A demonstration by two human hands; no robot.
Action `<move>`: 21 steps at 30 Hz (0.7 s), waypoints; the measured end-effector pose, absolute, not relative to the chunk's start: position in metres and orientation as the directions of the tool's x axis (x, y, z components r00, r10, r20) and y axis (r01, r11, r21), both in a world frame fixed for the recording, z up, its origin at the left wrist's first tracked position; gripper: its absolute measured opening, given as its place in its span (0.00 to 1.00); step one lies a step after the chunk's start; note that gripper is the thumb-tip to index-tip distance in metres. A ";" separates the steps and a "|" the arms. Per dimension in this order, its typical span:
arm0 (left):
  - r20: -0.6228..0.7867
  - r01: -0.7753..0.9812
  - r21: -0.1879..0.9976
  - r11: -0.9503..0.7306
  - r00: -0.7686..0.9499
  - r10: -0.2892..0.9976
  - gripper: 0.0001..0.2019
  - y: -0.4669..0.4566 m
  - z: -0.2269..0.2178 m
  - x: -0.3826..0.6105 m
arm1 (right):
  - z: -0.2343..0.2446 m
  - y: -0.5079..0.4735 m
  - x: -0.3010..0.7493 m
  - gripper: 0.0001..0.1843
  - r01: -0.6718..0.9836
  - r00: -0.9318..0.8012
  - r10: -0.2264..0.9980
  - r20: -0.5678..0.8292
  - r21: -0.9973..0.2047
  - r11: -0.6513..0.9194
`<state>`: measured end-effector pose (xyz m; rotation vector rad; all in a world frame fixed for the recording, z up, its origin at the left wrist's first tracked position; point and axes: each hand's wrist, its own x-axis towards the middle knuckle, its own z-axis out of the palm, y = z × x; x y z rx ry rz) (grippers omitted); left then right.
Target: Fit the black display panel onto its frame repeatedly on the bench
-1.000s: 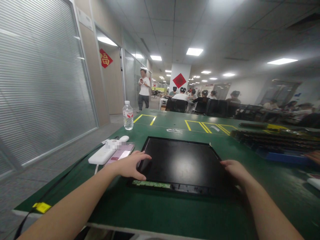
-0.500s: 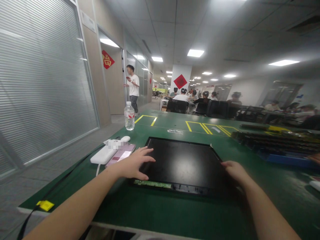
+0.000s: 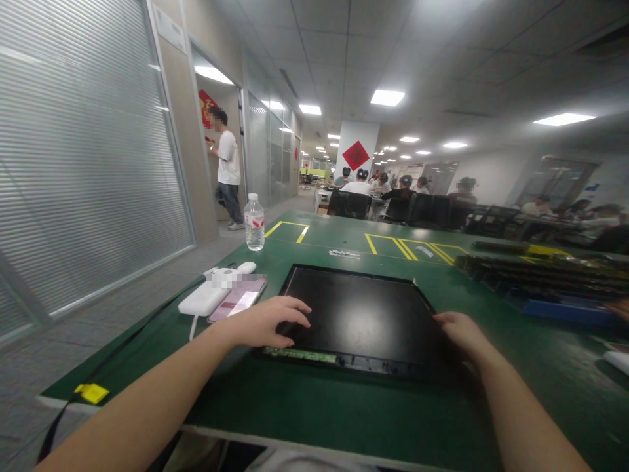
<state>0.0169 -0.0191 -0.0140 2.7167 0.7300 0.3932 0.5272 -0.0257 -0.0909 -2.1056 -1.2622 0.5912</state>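
Observation:
A black flat display panel (image 3: 358, 308) lies on the green table in front of me. Along its near edge runs a strip of green circuit board (image 3: 299, 354). My left hand (image 3: 272, 321) is over the panel's left edge, fingers spread and thumb apart, near the circuit strip; whether the fingertips touch the screen I cannot tell. At the opposite side my right hand (image 3: 462, 335) grips the panel's right edge, its thumb or forefinger at the rim and the other fingers hidden.
Left of the panel lie a pink phone (image 3: 240, 300) and a white power bank (image 3: 209, 295) with a cable. A water bottle (image 3: 254, 223) stands behind them. Stacked dark strips (image 3: 535, 278) and a blue tray (image 3: 572, 312) are at right. People sit farther back.
My left hand has shifted slightly right, its fingers farther over the screen. My right hand stays at the panel's edge. A walking person has moved left towards the doorway.

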 end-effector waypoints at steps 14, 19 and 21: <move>0.189 0.500 0.361 -0.787 0.787 0.587 0.18 -0.013 -0.022 0.016 | -0.087 -0.028 0.525 0.25 0.632 0.448 0.890 -0.078 -0.677 -0.377; 0.184 0.705 0.311 -0.637 0.613 0.768 0.23 -0.001 -0.038 0.011 | -0.083 -0.030 0.521 0.23 0.654 0.437 0.898 -0.059 -0.664 -0.362; 0.167 0.779 0.276 -0.563 0.538 0.826 0.25 0.003 -0.042 0.009 | -0.081 -0.031 0.520 0.23 0.660 0.443 0.895 -0.058 -0.654 -0.370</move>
